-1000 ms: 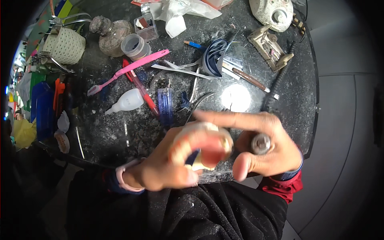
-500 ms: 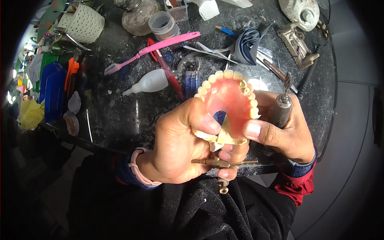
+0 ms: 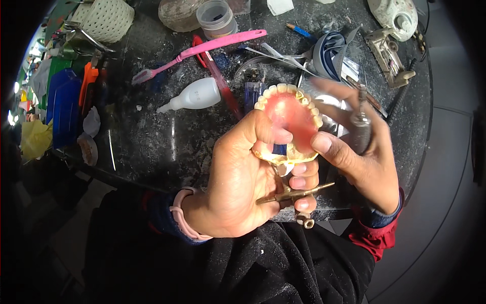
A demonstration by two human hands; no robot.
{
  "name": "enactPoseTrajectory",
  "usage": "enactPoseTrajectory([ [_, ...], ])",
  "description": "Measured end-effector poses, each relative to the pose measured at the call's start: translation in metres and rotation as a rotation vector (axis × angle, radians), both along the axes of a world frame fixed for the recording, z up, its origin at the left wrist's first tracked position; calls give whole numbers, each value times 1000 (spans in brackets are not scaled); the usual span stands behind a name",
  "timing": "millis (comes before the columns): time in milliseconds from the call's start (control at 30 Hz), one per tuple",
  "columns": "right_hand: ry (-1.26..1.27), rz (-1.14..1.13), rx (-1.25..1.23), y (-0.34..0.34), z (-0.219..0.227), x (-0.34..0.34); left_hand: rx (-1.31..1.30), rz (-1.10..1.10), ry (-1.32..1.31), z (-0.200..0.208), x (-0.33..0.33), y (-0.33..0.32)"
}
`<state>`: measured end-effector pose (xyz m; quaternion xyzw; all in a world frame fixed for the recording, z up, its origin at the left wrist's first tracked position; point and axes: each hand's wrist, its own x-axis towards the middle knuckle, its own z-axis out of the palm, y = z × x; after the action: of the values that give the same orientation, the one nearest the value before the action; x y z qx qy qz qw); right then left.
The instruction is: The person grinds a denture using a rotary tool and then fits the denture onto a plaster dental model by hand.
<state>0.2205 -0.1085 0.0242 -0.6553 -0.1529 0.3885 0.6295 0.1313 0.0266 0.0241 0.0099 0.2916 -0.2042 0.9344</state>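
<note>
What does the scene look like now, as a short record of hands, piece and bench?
left hand: grips denture and metal holder
right hand: holds handpiece, blurred; thumb at denture's right edge
denture: pink, tooth row along its far rim
left of denture: bottle, toothbrush, red pen
far left: basket
</note>
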Motion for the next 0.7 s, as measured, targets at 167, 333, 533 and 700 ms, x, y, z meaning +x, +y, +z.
enactPoseTrajectory([
  [167,-634,3,-34,-14,9,3,59,26,7,1,1,-1],
  [333,-585,-2,-81,-15,11,2,51,32,-16,-2,-1,0],
  [533,-461,-73,-76,-15,16,4,103,40,-106,-4,-2,2],
  [700,-268,-28,-152,-16,23,9,154,46,-208,-1,-4,2],
])
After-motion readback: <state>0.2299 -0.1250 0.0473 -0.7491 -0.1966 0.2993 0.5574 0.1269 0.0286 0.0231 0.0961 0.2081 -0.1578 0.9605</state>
